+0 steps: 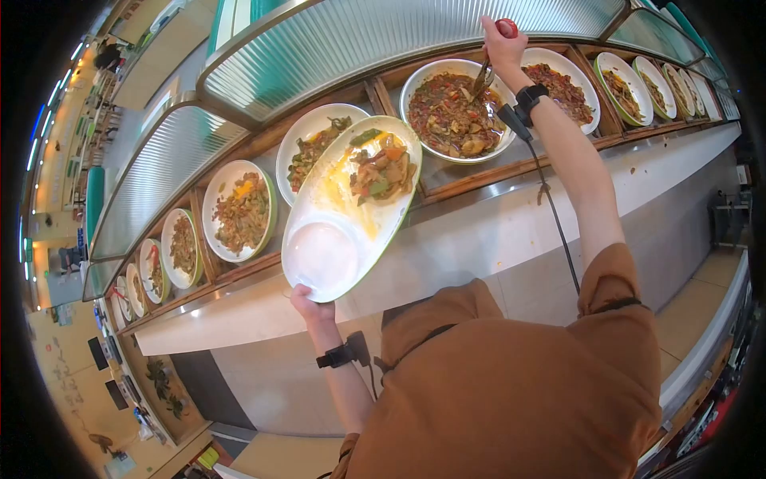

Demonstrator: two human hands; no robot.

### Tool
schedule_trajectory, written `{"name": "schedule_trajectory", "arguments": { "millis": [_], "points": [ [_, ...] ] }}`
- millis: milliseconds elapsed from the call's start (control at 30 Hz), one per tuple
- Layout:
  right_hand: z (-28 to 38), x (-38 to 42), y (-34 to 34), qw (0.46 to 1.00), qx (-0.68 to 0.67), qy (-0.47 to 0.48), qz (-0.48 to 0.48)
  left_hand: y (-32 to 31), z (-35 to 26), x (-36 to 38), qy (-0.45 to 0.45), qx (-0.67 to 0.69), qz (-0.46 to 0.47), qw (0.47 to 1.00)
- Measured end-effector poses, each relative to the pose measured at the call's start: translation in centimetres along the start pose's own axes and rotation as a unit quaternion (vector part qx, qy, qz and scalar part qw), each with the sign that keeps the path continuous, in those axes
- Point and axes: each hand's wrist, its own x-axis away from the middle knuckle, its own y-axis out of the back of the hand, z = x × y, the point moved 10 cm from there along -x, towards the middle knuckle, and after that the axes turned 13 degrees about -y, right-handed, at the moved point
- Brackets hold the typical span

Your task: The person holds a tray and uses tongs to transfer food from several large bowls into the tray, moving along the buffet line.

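My left hand [313,306] grips the near end of a white oval plate [319,249] with a green outer edge. The plate is tilted, with a heap of mixed vegetables and sauce [381,172] towards its far end. Up at the right, my right hand [504,54] is closed around a metal serving utensil [482,82] with a red handle. Its lower end sits in the dark, saucy food of a round white bowl [415,138]; whether it is a spoon or tongs cannot be made out. Behind the oval plate, a dish of greens [297,134] is partly covered.
More filled dishes stand in a wooden-framed counter [471,182] on both sides, including a dish of reddish food [558,96] and a dish of chopped food [241,209]. A ribbed clear guard [319,60] runs behind them. A cable [561,223] hangs from my right wrist.
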Motion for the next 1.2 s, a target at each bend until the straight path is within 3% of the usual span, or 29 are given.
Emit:
{"name": "schedule_trajectory", "arguments": {
  "millis": [100, 333, 733, 833, 1200],
  "points": [
    [0.9, 0.5, 1.4, 0.997, -0.061, -0.049, -0.021, 0.5, 0.0, -0.4, -0.005, -0.001, 0.002, 1.0],
    [2.9, 2.1, 4.5, 0.992, -0.088, -0.066, -0.059, 0.5, 0.0, -0.2, -0.014, -0.001, -0.003, 1.0],
    [3.6, 7.1, 5.1, 0.975, -0.177, -0.132, -0.039, 0.0, -0.3, 0.1, -0.026, 0.0, 0.013, 1.0],
    [2.7, 8.0, 4.8, 0.98, -0.126, -0.152, -0.02, 0.0, -0.1, 0.1, -0.021, 0.004, 0.012, 1.0],
    [5.5, 7.9, 3.7, 0.995, -0.04, -0.068, 0.055, -0.6, -0.1, 0.3, -0.016, 0.012, 0.036, 0.999]
  ]
}}
